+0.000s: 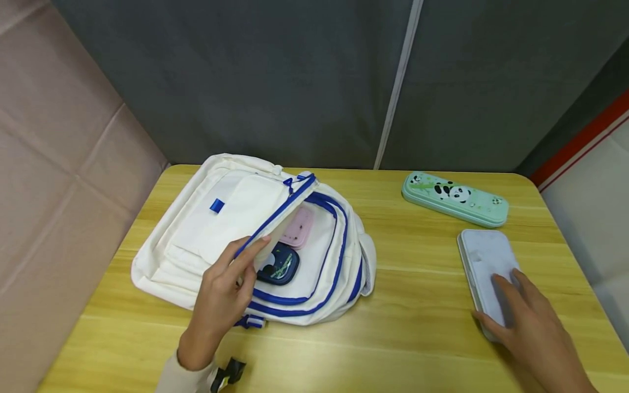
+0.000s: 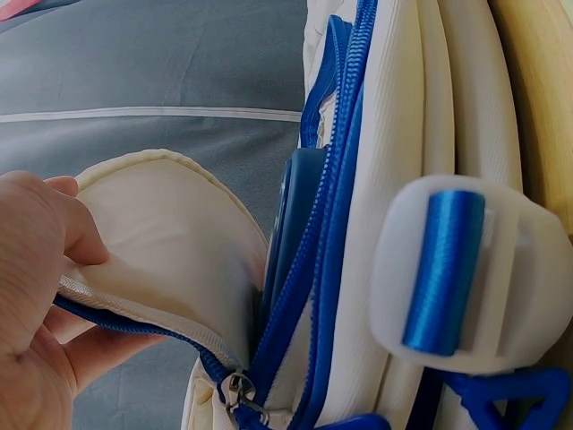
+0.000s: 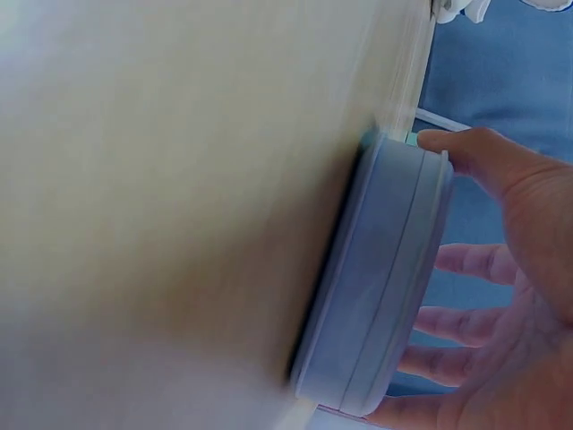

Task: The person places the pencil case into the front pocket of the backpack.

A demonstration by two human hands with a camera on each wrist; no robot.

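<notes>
Pinching flap (image 2: 170,233) with your left hand (image 1: 223,289); pink case (image 1: 301,226), navy case (image 1: 282,267) look stowed. Right hand (image 1: 533,322), fingers apart, touches white case (image 1: 486,256); green case (image 1: 454,201) also unstowed.

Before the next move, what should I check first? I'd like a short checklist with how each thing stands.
1. Is the flap lifted? ok: the left grip pinches its edge.
2. Is the bag pocket open? ok: a pink case and a navy case show inside.
3. Is there more room inside? cannot tell: the flap hides part of it.
4. Is the right grip touching the pale grey case? ok.
5. Is that hold firm? cannot tell: some fingertips are hidden.
6. Is the green panda case apart from the pale grey case? cannot tell: they lie very close.
</notes>
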